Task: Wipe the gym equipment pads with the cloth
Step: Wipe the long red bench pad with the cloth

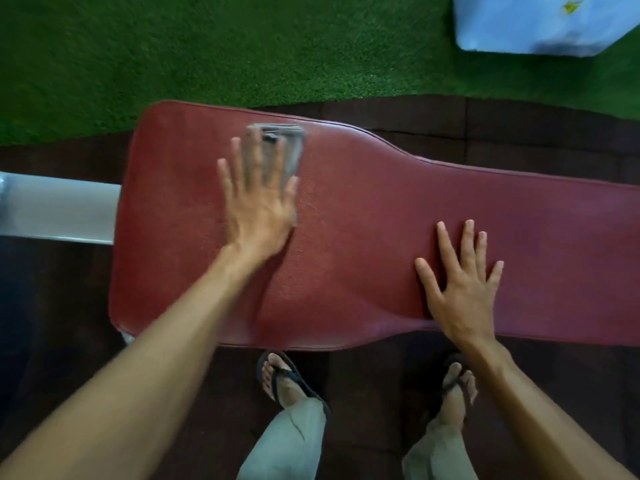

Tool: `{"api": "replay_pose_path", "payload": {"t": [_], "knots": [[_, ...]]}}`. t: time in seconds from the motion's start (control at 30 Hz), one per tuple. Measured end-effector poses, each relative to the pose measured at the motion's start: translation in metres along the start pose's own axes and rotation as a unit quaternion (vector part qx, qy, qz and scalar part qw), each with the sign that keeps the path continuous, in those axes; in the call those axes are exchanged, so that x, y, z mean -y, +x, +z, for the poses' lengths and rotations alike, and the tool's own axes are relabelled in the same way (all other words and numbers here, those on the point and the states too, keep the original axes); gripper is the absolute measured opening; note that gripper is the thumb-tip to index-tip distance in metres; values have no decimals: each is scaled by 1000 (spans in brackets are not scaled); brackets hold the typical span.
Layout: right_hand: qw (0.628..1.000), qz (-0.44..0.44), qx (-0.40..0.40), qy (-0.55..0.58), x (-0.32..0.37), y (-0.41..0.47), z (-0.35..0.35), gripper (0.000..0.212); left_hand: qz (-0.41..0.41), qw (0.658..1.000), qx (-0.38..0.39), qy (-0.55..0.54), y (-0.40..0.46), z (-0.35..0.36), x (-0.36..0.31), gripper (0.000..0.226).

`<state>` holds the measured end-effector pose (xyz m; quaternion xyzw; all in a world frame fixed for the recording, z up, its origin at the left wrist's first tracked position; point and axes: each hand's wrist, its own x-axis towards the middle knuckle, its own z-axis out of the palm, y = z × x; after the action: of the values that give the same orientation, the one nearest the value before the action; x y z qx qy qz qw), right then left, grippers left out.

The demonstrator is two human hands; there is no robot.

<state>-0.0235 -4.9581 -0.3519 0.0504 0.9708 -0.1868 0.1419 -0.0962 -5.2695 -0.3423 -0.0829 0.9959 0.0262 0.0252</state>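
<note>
Fingers of the left hand [258, 199] lie straight and spread, pressing a folded grey cloth [282, 147] flat against the red bench pad [363, 220]; nothing is pinched or curled around. The cloth sits under the fingertips and juts beyond them toward the pad's far edge, blurred in the frame. Fingers of the right hand [462, 289] are likewise straight and splayed, palm down on bare pad near its narrower part, close to the near edge, well apart from the cloth. The pad widens at the left end, where a grey metal frame bar [59, 209] shows beside it. Below the pad, two feet in dark flip-flops [282, 379] stand on dark floor tiles [519, 126]. Green turf [207, 46] lies beyond. A pale blue bag [540, 26] rests on the turf at upper right; its small yellow mark is unreadable.
</note>
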Motion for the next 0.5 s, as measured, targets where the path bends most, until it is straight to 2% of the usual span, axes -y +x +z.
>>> {"api": "replay_pose_path", "payload": {"t": [0.13, 0.23, 0.3, 0.37, 0.5], "knots": [[1000, 20, 3, 5, -44, -10, -14, 70, -28, 999, 10, -20, -101, 0, -9, 66], [1000, -16, 19, -14, -65, -16, -18, 68, 68, 997, 31, -28, -154, 10, -80, 65], [999, -26, 23, -20, -70, -16, -18, 69, 146, 989, 25, -28, -134, 17, -135, 63], [999, -35, 23, -27, -76, -13, -18, 69, 177, 983, 13, -35, -82, 24, -167, 60], [997, -68, 29, -35, -90, -7, -19, 67, 56, 998, -1, 2, 0, 21, -132, 61]]}}
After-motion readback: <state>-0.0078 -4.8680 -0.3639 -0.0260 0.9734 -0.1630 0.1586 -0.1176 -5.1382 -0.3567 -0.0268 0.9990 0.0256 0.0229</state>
